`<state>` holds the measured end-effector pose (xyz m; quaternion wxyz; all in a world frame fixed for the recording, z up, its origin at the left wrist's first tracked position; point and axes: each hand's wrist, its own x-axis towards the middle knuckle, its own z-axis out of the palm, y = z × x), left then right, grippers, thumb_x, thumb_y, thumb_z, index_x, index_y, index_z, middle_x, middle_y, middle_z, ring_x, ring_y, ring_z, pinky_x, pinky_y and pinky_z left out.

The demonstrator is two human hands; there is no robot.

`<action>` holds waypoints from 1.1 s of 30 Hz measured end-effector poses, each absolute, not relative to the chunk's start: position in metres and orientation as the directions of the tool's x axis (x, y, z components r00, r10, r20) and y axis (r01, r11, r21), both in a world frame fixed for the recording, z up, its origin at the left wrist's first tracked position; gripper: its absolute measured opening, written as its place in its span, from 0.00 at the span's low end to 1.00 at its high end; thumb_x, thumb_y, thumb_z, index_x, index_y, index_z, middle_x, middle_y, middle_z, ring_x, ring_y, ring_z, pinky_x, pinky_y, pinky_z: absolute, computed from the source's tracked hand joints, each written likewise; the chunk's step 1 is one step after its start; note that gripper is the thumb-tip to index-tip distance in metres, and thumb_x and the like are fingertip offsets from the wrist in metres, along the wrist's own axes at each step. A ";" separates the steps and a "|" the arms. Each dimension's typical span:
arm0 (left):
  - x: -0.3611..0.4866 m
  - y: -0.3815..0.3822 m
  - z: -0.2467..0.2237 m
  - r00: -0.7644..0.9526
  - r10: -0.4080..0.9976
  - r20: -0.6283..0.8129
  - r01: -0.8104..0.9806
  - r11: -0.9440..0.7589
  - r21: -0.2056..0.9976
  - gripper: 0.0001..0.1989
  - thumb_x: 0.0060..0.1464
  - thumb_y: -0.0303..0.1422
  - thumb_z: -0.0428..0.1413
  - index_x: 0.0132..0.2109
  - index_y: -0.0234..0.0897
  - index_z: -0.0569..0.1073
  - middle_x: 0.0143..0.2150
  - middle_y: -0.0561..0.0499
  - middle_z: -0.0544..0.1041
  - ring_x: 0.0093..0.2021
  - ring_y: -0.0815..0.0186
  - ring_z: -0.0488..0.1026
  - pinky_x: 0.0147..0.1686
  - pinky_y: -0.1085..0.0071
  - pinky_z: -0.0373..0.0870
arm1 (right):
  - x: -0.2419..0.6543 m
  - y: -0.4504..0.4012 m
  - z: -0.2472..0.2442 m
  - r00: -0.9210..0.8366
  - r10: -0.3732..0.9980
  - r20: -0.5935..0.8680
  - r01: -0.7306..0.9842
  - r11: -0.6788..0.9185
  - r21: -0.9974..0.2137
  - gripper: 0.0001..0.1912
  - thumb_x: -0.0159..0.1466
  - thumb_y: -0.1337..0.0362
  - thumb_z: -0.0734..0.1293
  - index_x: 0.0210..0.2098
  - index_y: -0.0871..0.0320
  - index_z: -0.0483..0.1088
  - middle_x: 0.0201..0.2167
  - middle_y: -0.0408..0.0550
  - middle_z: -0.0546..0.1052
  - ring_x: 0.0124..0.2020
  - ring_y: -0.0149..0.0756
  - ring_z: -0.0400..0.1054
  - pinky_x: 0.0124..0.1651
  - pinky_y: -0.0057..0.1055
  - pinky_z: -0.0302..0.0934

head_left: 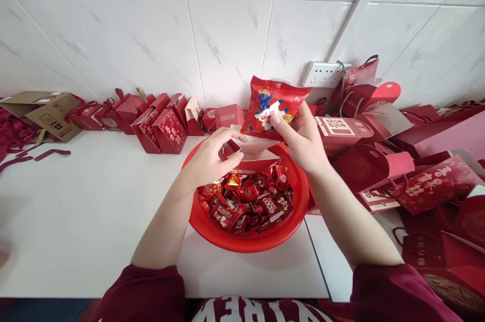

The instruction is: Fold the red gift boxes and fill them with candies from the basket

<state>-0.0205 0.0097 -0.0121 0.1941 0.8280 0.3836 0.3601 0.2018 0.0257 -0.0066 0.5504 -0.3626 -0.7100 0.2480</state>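
Note:
Raised over the far rim of a red plastic basket, my right hand pinches a puffy red snack packet with blue figures, its thumb across the front. My left hand is at an open red gift box with a pale inside, fingers curved round its left side. The box rests over the back of the basket, just below the packet. Many small wrapped candies, mostly red and dark red with a few gold, lie in the basket under the box.
Small red gift boxes stand in a row along the tiled wall. At the left are a brown cardboard box and dark red ribbons. Red boxes and bags crowd the right side, below a white power socket.

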 end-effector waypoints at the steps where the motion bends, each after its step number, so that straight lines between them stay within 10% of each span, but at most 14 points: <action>1: -0.021 0.011 -0.013 0.435 0.786 0.438 0.484 -0.615 0.623 0.13 0.61 0.29 0.57 0.53 0.40 0.73 0.53 0.48 0.76 0.52 0.60 0.75 0.55 0.62 0.72 | 0.206 0.021 -0.003 -0.177 0.764 0.620 0.258 0.644 -0.720 0.20 0.72 0.47 0.61 0.58 0.50 0.61 0.60 0.52 0.74 0.60 0.47 0.71 0.60 0.46 0.69; 8: -0.020 0.011 -0.012 0.437 0.806 0.400 0.437 -0.578 0.689 0.17 0.61 0.27 0.55 0.56 0.43 0.72 0.54 0.50 0.78 0.53 0.60 0.76 0.54 0.63 0.72 | 0.222 0.003 0.028 -0.563 0.691 0.454 0.458 0.718 -0.525 0.11 0.71 0.61 0.65 0.52 0.54 0.66 0.48 0.50 0.80 0.47 0.43 0.76 0.48 0.38 0.69; 17: -0.019 0.014 -0.020 0.345 0.859 0.377 0.584 -0.511 0.631 0.13 0.62 0.33 0.55 0.53 0.39 0.73 0.46 0.49 0.79 0.40 0.61 0.76 0.39 0.64 0.72 | 0.210 -0.006 0.036 -0.472 0.742 0.476 0.590 0.667 -0.455 0.08 0.71 0.59 0.65 0.45 0.54 0.63 0.37 0.47 0.80 0.34 0.38 0.73 0.36 0.32 0.62; 33: -0.018 0.005 -0.012 0.487 0.819 0.302 0.492 -0.544 0.680 0.23 0.67 0.33 0.51 0.67 0.50 0.64 0.69 0.52 0.68 0.68 0.59 0.65 0.68 0.56 0.62 | 0.208 0.014 0.052 -0.673 0.735 0.084 0.738 0.675 0.003 0.17 0.64 0.69 0.66 0.51 0.52 0.74 0.32 0.50 0.80 0.28 0.45 0.72 0.30 0.39 0.58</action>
